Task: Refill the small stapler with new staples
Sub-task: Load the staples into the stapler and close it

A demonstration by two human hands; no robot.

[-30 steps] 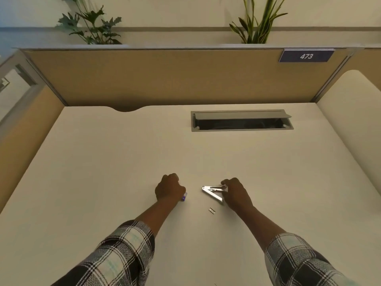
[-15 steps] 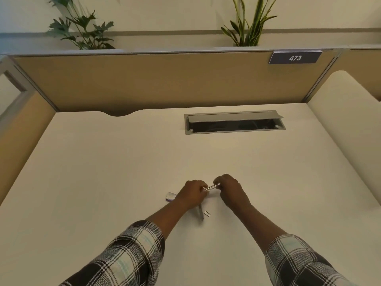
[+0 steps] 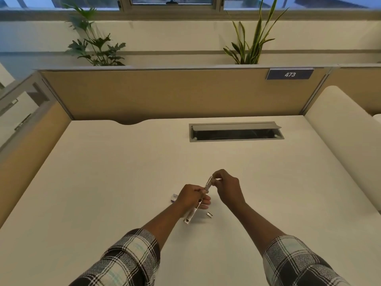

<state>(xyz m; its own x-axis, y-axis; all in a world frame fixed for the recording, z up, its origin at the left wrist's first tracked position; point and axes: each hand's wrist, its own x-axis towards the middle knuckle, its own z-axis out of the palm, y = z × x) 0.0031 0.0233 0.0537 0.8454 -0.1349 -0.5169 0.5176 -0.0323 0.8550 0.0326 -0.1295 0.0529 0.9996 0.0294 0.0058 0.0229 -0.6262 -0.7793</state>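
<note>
My left hand point(image 3: 190, 198) is curled around the stapler point(image 3: 199, 201), which I hold just above the table point(image 3: 103, 182) near its middle, a little toward me. The stapler is swung open into a long, thin metal strip: its lower end point(image 3: 188, 220) pokes out below my left hand, close to the table, and its upper arm point(image 3: 208, 183) rises tilted up and away from me. My right hand point(image 3: 225, 187) pinches the top of that upper arm between thumb and fingertips, the other fingers curled in. The two hands are close together, the stapler running between them. A short piece of staples point(image 3: 209, 214) lies on the table just right of the stapler's lower end, apart from it. Behind my left hand a small box point(image 3: 174, 197) with a purple edge sits on the table, mostly hidden; I cannot tell what it holds. Both my sleeves point(image 3: 127, 259) are plaid. Farther back in the table is a cable slot point(image 3: 236, 132) with its grey flap raised. A tan partition point(image 3: 165, 93) stands behind the table and bears a tag point(image 3: 289, 74) reading 473, and two plants point(image 3: 97, 46) rise behind it under a window.
</note>
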